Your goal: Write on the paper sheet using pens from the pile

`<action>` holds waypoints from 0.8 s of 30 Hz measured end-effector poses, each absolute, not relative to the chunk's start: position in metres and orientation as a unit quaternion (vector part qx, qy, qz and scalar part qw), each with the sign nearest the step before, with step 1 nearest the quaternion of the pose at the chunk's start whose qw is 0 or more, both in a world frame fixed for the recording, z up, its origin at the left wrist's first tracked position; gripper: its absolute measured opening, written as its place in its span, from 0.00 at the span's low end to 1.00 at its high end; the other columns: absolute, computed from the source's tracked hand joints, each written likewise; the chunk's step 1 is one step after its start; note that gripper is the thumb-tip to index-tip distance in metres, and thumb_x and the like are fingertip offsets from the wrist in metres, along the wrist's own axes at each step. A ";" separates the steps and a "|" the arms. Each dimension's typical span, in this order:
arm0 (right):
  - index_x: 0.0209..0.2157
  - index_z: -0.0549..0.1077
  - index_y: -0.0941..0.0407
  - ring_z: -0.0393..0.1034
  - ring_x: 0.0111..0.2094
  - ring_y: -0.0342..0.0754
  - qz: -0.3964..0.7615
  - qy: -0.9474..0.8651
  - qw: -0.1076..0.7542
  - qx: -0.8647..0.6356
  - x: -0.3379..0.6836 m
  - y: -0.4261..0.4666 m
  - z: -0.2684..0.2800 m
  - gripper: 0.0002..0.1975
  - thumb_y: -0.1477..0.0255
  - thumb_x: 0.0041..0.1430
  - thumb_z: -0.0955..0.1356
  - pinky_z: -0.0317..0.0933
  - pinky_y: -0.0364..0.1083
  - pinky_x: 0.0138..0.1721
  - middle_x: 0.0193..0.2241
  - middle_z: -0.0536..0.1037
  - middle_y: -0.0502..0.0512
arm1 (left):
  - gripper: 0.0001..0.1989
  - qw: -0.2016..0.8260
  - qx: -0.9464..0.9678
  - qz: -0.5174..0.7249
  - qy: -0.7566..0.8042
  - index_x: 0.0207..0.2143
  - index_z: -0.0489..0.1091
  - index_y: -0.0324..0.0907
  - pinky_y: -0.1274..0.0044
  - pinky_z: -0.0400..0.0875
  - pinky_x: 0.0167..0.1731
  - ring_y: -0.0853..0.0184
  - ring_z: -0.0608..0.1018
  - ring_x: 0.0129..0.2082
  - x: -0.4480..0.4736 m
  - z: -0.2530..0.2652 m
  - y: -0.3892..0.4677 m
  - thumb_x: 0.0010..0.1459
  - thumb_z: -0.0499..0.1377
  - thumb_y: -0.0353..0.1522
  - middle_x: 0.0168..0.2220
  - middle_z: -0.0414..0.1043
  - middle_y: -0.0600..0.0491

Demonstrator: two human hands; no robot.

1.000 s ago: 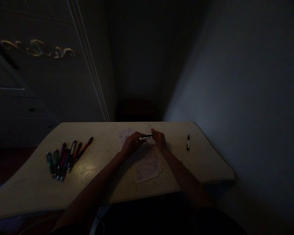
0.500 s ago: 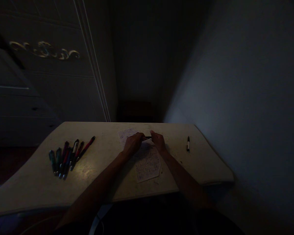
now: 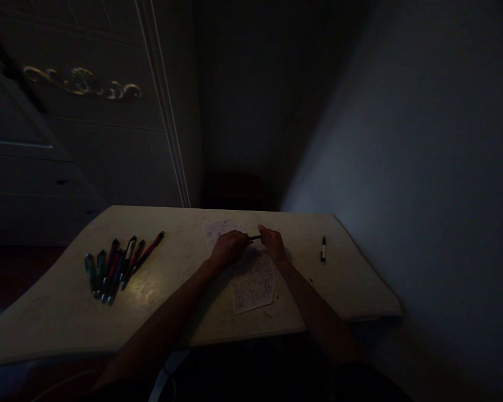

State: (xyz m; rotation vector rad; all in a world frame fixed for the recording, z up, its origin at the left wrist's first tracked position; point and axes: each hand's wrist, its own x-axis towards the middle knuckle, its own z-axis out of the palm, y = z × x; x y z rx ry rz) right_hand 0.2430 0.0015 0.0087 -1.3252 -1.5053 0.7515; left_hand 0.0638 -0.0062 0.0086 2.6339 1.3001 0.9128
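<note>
Between my two hands runs a thin dark pen [image 3: 255,238], held roughly level above the paper. My left hand [image 3: 229,247] is closed on its left end, and my right hand [image 3: 272,243] pinches its right end with the thumb uppermost. Both ends of the pen are hidden by fingers. Below them lies a sheet of paper [image 3: 255,287] covered in scribbled marks, its upper left part showing past my left hand. To the right, a dark pen with a white band [image 3: 323,250] rests alone on the table.
Several pens [image 3: 117,268] in green, red, blue and black lie bunched on the left of the pale table [image 3: 167,312]. A cabinet with a gilded ornament [image 3: 81,82] stands behind at left. The bare wall [image 3: 402,167] borders the table's right side.
My left hand has shifted slightly down, and the pen now slants up a little toward the right hand. The whole view has moved slightly. Both hands keep their hold.
</note>
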 end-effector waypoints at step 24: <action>0.28 0.76 0.55 0.72 0.33 0.49 0.335 -0.689 0.459 -0.450 0.244 0.004 0.010 0.23 0.50 0.61 0.63 0.63 0.46 0.38 0.29 0.78 0.54 | 0.20 0.284 0.723 0.423 0.466 0.28 0.71 0.41 0.78 0.67 0.26 0.68 0.75 0.24 0.061 0.022 -0.005 0.64 0.51 0.44 0.24 0.73 0.52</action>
